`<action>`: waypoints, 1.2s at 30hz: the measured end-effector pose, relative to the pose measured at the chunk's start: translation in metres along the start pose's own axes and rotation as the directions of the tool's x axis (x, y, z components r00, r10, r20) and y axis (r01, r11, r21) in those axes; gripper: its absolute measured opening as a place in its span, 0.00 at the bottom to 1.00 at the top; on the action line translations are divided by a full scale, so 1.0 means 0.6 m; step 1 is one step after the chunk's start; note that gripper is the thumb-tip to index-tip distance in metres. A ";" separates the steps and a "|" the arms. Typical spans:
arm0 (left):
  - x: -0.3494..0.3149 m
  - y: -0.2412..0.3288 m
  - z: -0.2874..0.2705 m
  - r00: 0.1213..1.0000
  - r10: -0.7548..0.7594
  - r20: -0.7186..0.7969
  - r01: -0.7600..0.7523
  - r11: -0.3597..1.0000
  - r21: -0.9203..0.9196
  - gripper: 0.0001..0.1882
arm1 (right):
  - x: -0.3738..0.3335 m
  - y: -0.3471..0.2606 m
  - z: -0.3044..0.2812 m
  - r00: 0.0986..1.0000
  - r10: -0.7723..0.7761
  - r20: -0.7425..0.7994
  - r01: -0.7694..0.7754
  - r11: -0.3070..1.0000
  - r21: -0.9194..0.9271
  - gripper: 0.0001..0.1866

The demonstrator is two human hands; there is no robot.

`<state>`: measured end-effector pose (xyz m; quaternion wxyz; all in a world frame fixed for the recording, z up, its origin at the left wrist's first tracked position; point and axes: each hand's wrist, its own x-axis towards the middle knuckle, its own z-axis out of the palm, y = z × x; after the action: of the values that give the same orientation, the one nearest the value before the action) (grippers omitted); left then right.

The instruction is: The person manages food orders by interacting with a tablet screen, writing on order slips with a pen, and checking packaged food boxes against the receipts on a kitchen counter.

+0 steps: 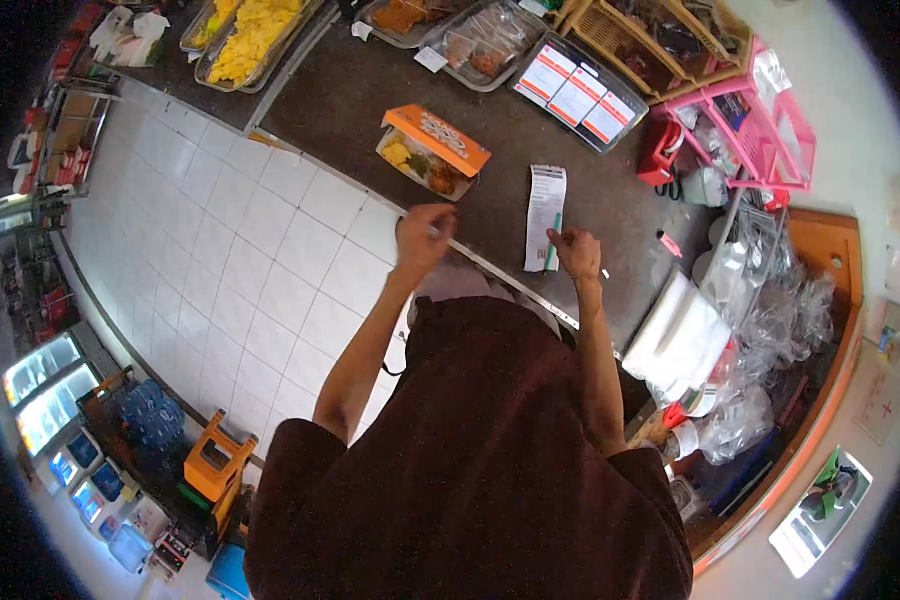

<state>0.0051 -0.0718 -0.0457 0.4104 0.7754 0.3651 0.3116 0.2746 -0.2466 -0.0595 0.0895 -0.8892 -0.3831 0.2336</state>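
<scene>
A long white paper receipt lies on the dark counter. My right hand is at its lower right edge, its fingers closed on a slim green pen that lies across the paper. My left hand is over the counter's front edge with curled fingers. A small pale spot shows at those fingers; whether it is a held thing I cannot make out. Just beyond my left hand is an orange-and-white food box, its lid raised. Yellow food, something green and a browned piece show inside.
Metal trays of yellow food and covered trays line the back. A dark board with labelled cards, a red holder, a pink rack and a pink marker are to the right, with white sheets and plastic bags nearer.
</scene>
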 end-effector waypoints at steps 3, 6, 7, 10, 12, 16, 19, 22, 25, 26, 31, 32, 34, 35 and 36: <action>0.060 -0.072 -0.069 0.923 0.012 -0.384 0.067 0.979 0.192 0.20 | 0.001 -0.106 -0.026 0.999 0.030 -0.025 -0.019 0.933 0.358 0.28; 0.180 -0.105 -0.106 0.856 0.302 -0.419 -0.073 0.874 0.480 0.20 | 0.047 -0.225 0.011 0.947 -0.165 -0.276 0.284 0.832 0.477 0.28; 0.211 -0.121 -0.120 0.845 0.353 -0.402 -0.093 0.837 0.539 0.19 | 0.073 -0.255 0.029 0.923 -0.236 -0.303 0.351 0.838 0.418 0.26; 0.281 -0.151 -0.164 0.983 0.169 0.072 -0.183 0.933 0.309 0.15 | 0.106 -0.284 -0.001 0.946 -0.264 -0.185 0.298 0.935 0.190 0.23; 0.321 -0.149 -0.175 0.956 0.162 0.246 -0.249 0.891 0.380 0.11 | 0.121 -0.275 -0.022 0.985 -0.167 -0.045 0.167 0.986 0.001 0.23; 0.307 -0.163 -0.165 0.926 0.273 0.259 -0.350 0.878 0.326 0.12 | 0.096 -0.260 0.024 0.949 -0.167 -0.267 0.201 0.974 0.104 0.23; 0.282 -0.187 -0.133 0.972 0.060 0.228 -0.123 0.954 0.272 0.13 | 0.077 -0.291 0.083 0.856 0.040 -0.516 0.169 0.921 0.351 0.25; 0.267 -0.188 -0.118 0.984 -0.111 0.142 0.118 0.992 -0.038 0.14 | 0.072 -0.323 0.105 0.825 0.238 -0.513 0.116 0.817 0.565 0.25; 0.280 -0.147 -0.138 0.948 -0.225 0.225 0.234 0.972 -0.014 0.14 | 0.064 -0.338 0.109 0.810 0.361 -0.462 0.040 0.752 0.658 0.25; 0.280 -0.153 -0.137 0.945 -0.219 0.244 0.229 0.973 -0.011 0.14 | 0.062 -0.343 0.108 0.831 0.389 -0.397 -0.030 0.745 0.666 0.25; 0.278 -0.203 -0.147 0.880 -0.190 0.436 0.160 0.982 0.104 0.17 | 0.062 -0.309 0.134 0.869 0.277 -0.410 0.047 0.778 0.626 0.25; 0.275 -0.213 -0.158 0.864 -0.147 0.481 0.116 0.989 0.093 0.18 | 0.054 -0.303 0.124 0.916 0.192 -0.353 0.062 0.800 0.597 0.29; 0.279 -0.223 -0.171 0.803 -0.349 0.483 0.470 0.870 -0.152 0.19 | 0.043 -0.296 0.079 0.975 0.209 0.078 -0.178 0.521 0.835 0.29; 0.289 -0.214 -0.170 0.684 -0.498 0.533 0.719 0.581 -0.381 0.19 | 0.043 -0.293 0.068 0.956 0.244 0.161 -0.225 0.260 0.939 0.28; 0.297 -0.204 -0.168 0.680 -0.499 0.538 0.723 0.577 -0.379 0.19 | 0.042 -0.293 0.060 0.935 0.253 0.249 -0.252 -0.020 0.968 0.27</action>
<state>-0.0154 0.1645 -0.0713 0.7642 0.4819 0.4199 0.0862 0.1600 -0.1077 -0.0400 0.6352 -0.6297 0.0538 0.4440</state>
